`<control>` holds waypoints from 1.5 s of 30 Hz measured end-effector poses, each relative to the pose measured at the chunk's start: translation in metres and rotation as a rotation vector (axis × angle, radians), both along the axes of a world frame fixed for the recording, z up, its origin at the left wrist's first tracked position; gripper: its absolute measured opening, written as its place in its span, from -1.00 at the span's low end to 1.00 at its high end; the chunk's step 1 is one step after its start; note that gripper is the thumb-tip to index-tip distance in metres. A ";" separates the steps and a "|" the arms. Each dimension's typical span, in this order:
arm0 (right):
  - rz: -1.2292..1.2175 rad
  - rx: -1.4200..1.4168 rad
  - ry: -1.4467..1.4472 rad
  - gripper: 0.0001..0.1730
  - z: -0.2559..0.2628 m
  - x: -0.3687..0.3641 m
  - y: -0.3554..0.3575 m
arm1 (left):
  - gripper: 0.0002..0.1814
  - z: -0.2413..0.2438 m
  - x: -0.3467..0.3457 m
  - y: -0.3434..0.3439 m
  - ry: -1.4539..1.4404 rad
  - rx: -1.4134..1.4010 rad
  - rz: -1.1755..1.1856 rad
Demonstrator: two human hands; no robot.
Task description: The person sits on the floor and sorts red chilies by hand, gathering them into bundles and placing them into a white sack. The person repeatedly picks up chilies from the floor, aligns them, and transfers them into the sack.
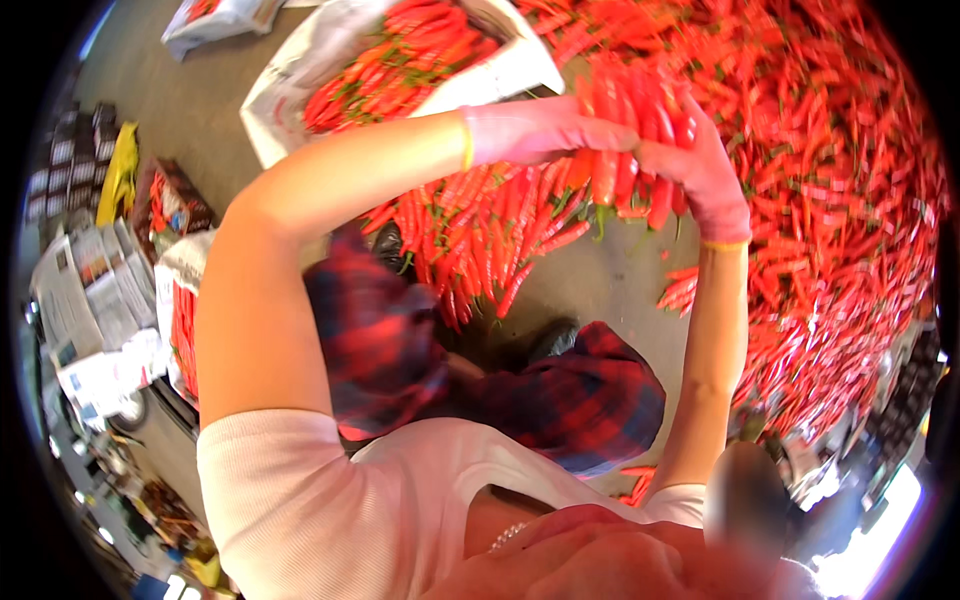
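Observation:
Between my two hands is a bunch of red chilli peppers [622,94], roughly lined up, with some green stems hanging below. My left hand [525,133], in a pink glove with a yellow cuff edge, grips the bunch from the left. My right hand [709,176], gloved alike, closes around its right side, and the two thumbs nearly meet in front. Just below my left forearm lies a laid-out pile of red chillies [480,240], most pointing the same way. Beyond that forearm stands an open white woven sack [281,94] filled with chillies [405,67].
A large heap of loose chillies [832,195] spreads over the right side. My knees in plaid cloth [570,409] are bent below the hands. To the left are newspapers [97,277], a yellow bag [120,176] and another sack of chillies [184,330]. A white bag [221,30] lies farther off.

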State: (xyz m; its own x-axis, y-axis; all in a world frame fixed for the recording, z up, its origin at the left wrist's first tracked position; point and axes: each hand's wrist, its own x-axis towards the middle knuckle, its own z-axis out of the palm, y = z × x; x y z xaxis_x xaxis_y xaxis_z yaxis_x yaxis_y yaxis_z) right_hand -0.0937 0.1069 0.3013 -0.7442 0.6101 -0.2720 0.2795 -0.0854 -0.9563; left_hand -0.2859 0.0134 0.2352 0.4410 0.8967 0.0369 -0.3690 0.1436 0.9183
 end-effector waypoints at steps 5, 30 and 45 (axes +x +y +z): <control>0.794 0.043 -0.019 -0.07 0.040 -0.240 -0.029 | -0.51 -0.023 -0.121 -0.116 -0.208 -0.093 0.651; 0.769 1.383 -0.230 -0.26 -0.144 -0.468 -0.148 | -0.08 -0.173 -0.263 -0.156 -1.361 -0.142 1.632; 0.871 1.217 -0.058 -0.71 -0.194 -0.479 -0.120 | -0.05 -0.128 -0.243 -0.177 -1.530 -0.601 1.518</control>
